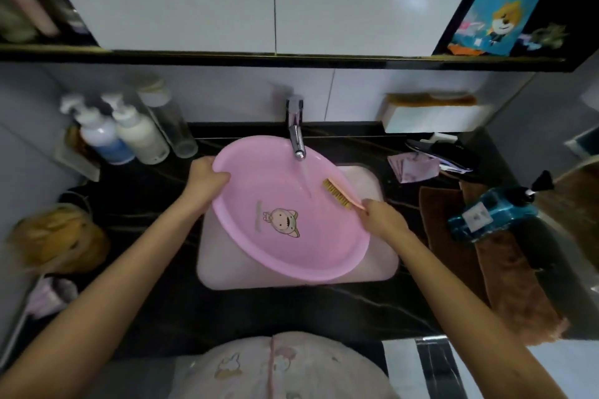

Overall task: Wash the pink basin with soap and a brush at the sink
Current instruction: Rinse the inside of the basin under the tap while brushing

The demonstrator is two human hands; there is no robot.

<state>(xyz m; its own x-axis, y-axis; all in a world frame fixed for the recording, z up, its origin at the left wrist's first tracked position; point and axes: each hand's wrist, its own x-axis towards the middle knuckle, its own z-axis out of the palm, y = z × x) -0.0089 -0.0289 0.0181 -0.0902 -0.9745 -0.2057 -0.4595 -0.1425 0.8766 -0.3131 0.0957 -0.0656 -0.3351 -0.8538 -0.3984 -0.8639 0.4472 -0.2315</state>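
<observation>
dark veined stone countertop [259, 311] runs round a white rectangular sink [384, 264], with white wall tile and a black shelf behind. lying tilted across the sink is the oval pink plastic basin [259, 172] with a cartoon print on its floor. its long axis runs from far-left to near-right, the far-left rim is raised and the near-right end dips into the sink, so its open side faces up and toward the person. a chrome tap [296, 136] stands over its far rim and drops a thin stream of water [306, 181] onto the inner wall.

the left hand [207, 181] grips the raised left rim, fingers curled over the edge into the bowl and thumb outside. the right hand [382, 220] is at the basin's right rim, fingers closed round the handle of a slim pink brush with tan bristles [337, 194]. the brush's long axis points away from that hand toward far-left. its head lies just right of the stream, and the bristles seem to face the wall.

the right hand is nearer the unscrubbed floor, which lies down and left of the bristles, so a sweep would likely go that way. no lather is visible. a blue pump bottle [489, 217] lies on a brown towel [505, 272] to the right.
</observation>
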